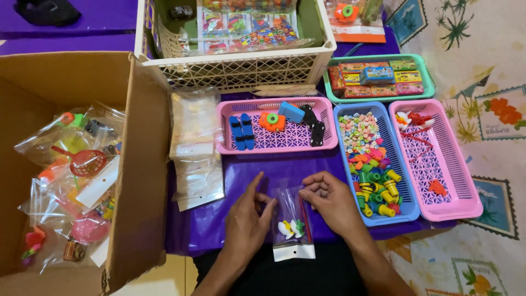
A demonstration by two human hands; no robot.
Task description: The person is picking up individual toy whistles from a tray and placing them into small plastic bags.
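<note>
A small clear plastic bag (pixel 293 225) with a white header strip lies between my hands on the purple cloth (pixel 246 175). Inside it are small white, yellow and green toy pieces and a red stick. My left hand (pixel 246 219) pinches the bag's left upper edge. My right hand (pixel 329 200) holds its top right edge with fingers curled.
A cardboard box (pixel 137 164) of filled toy bags stands at left. Empty clear bags (pixel 194 148) lie beside it. Ahead sit a pink basket (pixel 274 143) of toys, a blue basket (pixel 404 214) of small pieces, a pink basket (pixel 460 197), a green tray (pixel 378 77) and a white crate (pixel 235 66).
</note>
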